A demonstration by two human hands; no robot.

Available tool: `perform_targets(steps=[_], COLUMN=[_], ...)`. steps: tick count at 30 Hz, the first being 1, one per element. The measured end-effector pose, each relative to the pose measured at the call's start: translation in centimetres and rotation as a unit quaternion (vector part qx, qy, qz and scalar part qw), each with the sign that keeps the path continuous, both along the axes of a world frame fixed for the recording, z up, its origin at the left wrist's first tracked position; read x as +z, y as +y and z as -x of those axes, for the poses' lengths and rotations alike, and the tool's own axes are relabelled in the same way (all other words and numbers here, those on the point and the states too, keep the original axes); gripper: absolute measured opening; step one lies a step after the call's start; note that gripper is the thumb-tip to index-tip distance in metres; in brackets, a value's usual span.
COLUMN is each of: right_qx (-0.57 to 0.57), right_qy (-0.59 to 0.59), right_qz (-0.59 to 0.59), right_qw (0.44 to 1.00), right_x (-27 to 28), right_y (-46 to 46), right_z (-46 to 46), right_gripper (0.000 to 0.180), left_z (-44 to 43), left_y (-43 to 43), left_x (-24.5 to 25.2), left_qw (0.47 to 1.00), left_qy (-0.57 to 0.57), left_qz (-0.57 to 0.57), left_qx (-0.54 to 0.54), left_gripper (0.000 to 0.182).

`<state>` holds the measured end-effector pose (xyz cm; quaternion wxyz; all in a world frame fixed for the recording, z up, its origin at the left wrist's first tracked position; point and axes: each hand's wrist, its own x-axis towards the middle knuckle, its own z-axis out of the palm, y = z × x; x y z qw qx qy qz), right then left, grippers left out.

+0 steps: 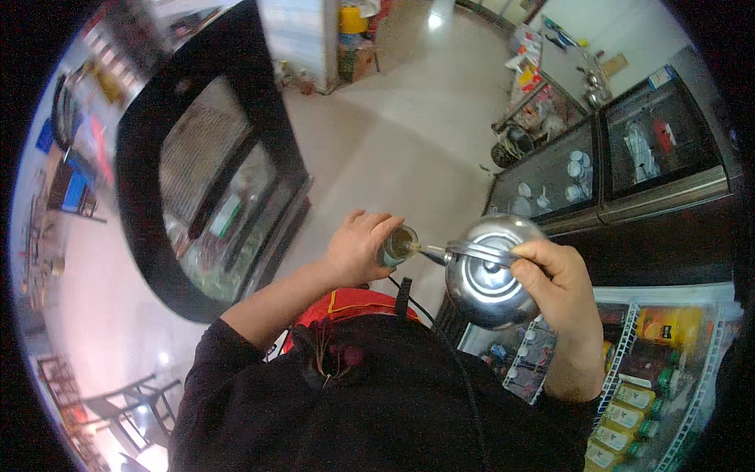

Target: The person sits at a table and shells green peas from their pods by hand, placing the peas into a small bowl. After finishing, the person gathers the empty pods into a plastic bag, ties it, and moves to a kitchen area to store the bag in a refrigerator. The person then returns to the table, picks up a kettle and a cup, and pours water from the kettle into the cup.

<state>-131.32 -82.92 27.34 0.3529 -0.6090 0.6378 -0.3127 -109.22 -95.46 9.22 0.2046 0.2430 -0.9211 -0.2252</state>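
Note:
A glass or clear cup holding a brownish content is gripped in my left hand, which wraps around its side. With my right hand I hold the handle of a shiny stainless-steel kettle. The kettle's spout points left and its tip is at the mouth of the cup. Whether liquid is flowing is hard to tell. Both hands are in front of my body, above the tiled floor.
At the left stands a black-framed cabinet with a glass front. Dark cabinets with glass doors holding dishes line the right. Below them, a drinks cooler with white wire racks contains bottles. A dark metal chair stands lower left.

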Motion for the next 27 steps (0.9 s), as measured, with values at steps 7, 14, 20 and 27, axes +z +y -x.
perform_targets(steps=[7,14,20,27], right_qx=[-0.045,-0.04,-0.043,-0.209], right_qy=[0.026,-0.018,-0.068,-0.13], right_qz=[0.04,0.043,0.051,0.026], right_qw=[0.998,0.998,0.995,0.969], right_x=[0.0,-1.0,-0.9,-4.7], right_y=[-8.9,-18.3,-26.0,-34.1], right_z=[10.4,22.9,32.9,42.1], right_gripper=[0.012,0.012,0.012,0.016], left_z=[12.2,24.6,34.5,45.0], left_y=[-11.2,-21.1,-29.5,-43.5], left_x=[0.1,-0.1,0.7,-0.1], left_qw=[0.997,0.997,0.996,0.989], left_qy=[-0.018,0.008,-0.001,0.004], left_qz=[-0.026,-0.017,-0.035,-0.043], left_qx=[-0.064,-0.079,-0.085,-0.14], left_gripper=[0.076,0.074,0.074,0.073])
